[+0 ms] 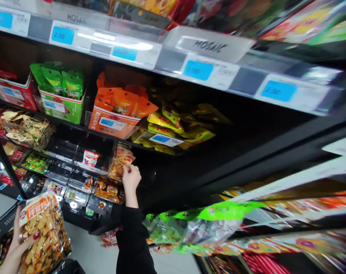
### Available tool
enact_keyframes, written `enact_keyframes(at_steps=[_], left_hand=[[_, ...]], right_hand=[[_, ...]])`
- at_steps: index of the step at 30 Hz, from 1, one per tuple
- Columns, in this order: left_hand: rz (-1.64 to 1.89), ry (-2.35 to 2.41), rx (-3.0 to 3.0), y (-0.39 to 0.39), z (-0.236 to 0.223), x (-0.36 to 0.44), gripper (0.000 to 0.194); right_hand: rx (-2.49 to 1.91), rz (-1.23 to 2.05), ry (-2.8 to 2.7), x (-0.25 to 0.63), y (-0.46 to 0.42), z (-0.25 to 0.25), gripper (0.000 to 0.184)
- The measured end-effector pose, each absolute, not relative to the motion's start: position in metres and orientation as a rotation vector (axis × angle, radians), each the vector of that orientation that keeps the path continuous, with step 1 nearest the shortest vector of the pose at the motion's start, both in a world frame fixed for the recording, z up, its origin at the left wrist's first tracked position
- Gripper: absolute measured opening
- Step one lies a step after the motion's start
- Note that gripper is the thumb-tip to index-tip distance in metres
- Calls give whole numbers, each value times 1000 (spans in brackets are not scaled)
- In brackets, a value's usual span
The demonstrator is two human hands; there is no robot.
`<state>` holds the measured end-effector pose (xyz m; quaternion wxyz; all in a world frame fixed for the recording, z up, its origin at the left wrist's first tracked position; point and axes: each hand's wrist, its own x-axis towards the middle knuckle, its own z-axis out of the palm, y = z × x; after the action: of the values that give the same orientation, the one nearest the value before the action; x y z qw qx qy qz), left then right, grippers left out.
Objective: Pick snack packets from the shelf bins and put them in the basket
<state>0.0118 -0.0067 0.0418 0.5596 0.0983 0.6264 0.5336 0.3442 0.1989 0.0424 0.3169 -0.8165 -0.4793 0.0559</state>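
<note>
My left hand (17,247) at the bottom left grips a large clear snack bag (43,232) with an orange and white label, full of small yellow and orange wrapped pieces. My right hand (130,179), on a black sleeve, reaches up to a middle shelf. Its fingers pinch the corner of a smaller clear snack packet (120,161) that sits in a transparent shelf bin (89,167).
Store shelves fill the view. The upper shelf carries a green box of packets (61,97), an orange box (117,114), yellow packets (173,127) and a red box (13,89). Blue price tags (198,70) line the shelf edge. Green-topped bags (190,228) hang at lower right.
</note>
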Motion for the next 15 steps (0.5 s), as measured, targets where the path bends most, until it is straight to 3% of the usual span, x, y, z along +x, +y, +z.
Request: enact_keyframes(at_steps=[5,10,12,15], left_hand=[[1350,1376,271,-6,54,17,94],[1372,1369,450,-1,46,18,94],[1390,1381,484,-1,41,20,93],[1439,1390,539,-3,34,23,91]], right_hand=[[-1910,290,-1098,334,144,64,30],[-1409,1481,-1090,249,70,63,30],[-1297,1667,-1244,211,51,57,24],[-1350,1673,-1428,178,38,48,22]])
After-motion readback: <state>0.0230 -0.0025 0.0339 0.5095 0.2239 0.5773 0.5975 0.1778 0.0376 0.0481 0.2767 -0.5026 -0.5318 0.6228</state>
